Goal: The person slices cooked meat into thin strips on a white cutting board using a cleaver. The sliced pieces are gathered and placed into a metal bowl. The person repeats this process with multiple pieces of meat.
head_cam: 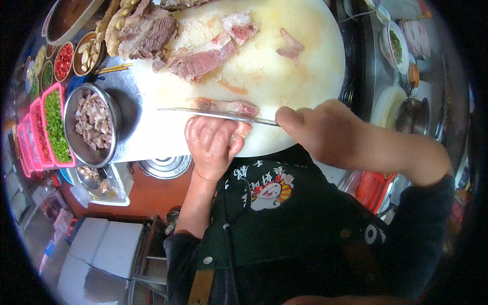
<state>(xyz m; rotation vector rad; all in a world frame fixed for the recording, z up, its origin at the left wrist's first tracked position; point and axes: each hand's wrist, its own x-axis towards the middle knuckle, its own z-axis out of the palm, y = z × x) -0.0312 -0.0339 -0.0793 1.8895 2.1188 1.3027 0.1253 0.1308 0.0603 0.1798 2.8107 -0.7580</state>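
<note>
My right hand [324,131] grips the handle of a knife [217,113], its long blade stretching left over the round white cutting board [312,80]. Close against the near side of the blade, my left hand [213,141] presses its curled fingers on a piece of meat [243,130], mostly covered by the fingers. On the blade's far side lies a strip of meat [228,106]. Farther up the board rest a larger slab of meat [206,57], a smaller chunk [241,27], a thin scrap [291,46] and a big browned piece of cooked meat [148,32].
Left of the board stands a steel bowl of diced meat [93,120]. Pink containers, one with chopped green peppers [57,126], line the counter. Beyond are bowls of garlic [89,53] and chopped red chili [63,61], plus chopsticks [114,68]. A bowl of green herbs [395,47] sits at right.
</note>
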